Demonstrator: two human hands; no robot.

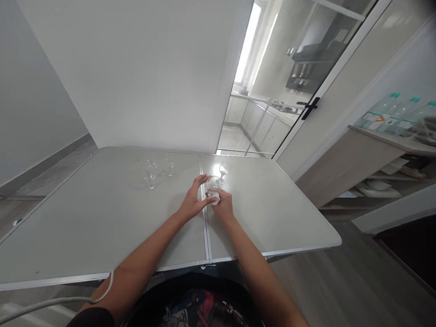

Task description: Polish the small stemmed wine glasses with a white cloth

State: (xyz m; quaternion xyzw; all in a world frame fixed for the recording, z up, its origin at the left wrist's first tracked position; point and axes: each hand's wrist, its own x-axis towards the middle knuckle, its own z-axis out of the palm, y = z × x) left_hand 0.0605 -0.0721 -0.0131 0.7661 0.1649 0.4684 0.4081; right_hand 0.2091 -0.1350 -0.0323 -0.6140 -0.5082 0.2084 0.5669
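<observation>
A clear stemmed glass [219, 178] is held tilted over the middle of the grey folding table [98, 220], its foot pointing up and away from me. My left hand [193, 198] wraps its fingers round the bowl of the glass from the left. My right hand [223, 204] is closed on a small white cloth [214, 198] and presses it against the bowl from below. Three more small clear glasses [154, 171] stand upright on the table to the far left of my hands.
A white wall panel [139, 66] rises behind the table. To the right a glass door with a black handle [310, 108] leads to a kitchen. Far right, a counter [382, 143] carries several water bottles [395, 110] above open shelves. A white cable [51, 303] crosses my left arm.
</observation>
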